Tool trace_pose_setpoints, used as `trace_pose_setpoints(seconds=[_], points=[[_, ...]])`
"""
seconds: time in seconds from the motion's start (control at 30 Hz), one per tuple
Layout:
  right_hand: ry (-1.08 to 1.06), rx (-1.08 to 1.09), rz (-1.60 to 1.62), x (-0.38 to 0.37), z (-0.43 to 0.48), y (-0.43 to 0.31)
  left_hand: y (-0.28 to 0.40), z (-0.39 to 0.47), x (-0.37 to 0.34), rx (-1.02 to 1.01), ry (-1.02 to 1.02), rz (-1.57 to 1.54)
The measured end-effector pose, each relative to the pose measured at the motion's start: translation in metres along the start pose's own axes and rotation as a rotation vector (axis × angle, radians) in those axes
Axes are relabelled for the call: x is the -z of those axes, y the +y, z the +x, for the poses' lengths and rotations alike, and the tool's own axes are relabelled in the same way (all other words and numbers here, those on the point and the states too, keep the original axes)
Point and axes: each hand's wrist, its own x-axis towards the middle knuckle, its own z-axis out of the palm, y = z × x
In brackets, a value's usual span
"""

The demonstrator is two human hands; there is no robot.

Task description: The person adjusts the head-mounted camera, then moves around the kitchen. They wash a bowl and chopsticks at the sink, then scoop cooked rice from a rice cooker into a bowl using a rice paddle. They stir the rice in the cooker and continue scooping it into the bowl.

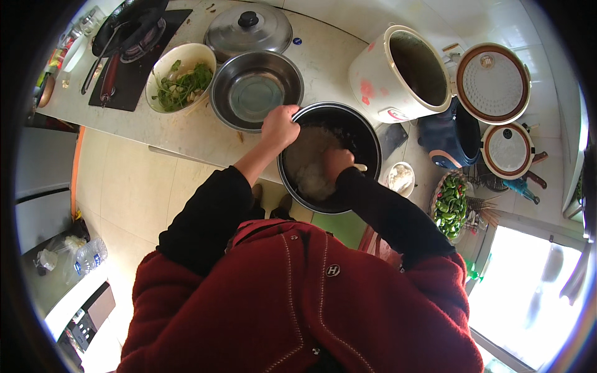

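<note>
A large dark rice-cooker inner pot (pixel 366 126) is tilted before me at the counter's front edge. My left hand (pixel 282 123) grips its rim at the upper left. Inside, a mass of white cooked rice (pixel 315 182) lies along the lower left; it looks blurred, perhaps by steam. My right hand (pixel 338 163) is down in the pot, closed around a utensil with a pale handle (pixel 360 167). Only the handle's end shows, and the utensil's working end is hidden. Right of the pot stands a small white bowl (pixel 401 179) with white food, apparently rice.
Left of the pot are a steel basin (pixel 256 93), a domed lid (pixel 247 30), a bowl of greens (pixel 182 86) and a wok (pixel 123 28). Rightward stand a large rice cooker (pixel 401 74), lid raised, a blue cooker (pixel 447 135) and a basket of green peppers (pixel 451 205).
</note>
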Motion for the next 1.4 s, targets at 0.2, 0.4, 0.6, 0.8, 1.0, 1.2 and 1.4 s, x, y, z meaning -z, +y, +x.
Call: trace_pose_setpoints(seconds=[0.2,0.4,0.6,0.8,1.0,1.2,1.4], points=[[-0.003,0.301,0.022,0.021,-0.043,-0.014,-0.002,0.002,-0.001,-0.006,-0.019,0.033],[0.126,-0.118,0.007,0.019,0.05,0.039,0.003,-0.004,0.002,-0.05,-0.03,0.019],[0.002,0.012,0.031,0.004,0.015,-0.008,-0.001,-0.001,0.002,-0.036,0.049,-0.016],[-0.103,0.105,-0.13,0.056,0.035,0.018,0.005,0.0,0.009,-0.073,-0.052,0.001],[-0.06,-0.005,-0.049,0.023,0.038,-0.025,0.004,-0.004,0.006,-0.059,-0.004,-0.039],[-0.075,0.261,-0.015,0.024,-0.009,-0.04,0.004,0.001,0.003,-0.02,-0.016,-0.03],[0.043,0.144,-0.045,0.05,0.062,-0.014,0.006,0.0,0.006,-0.086,-0.011,-0.064]])
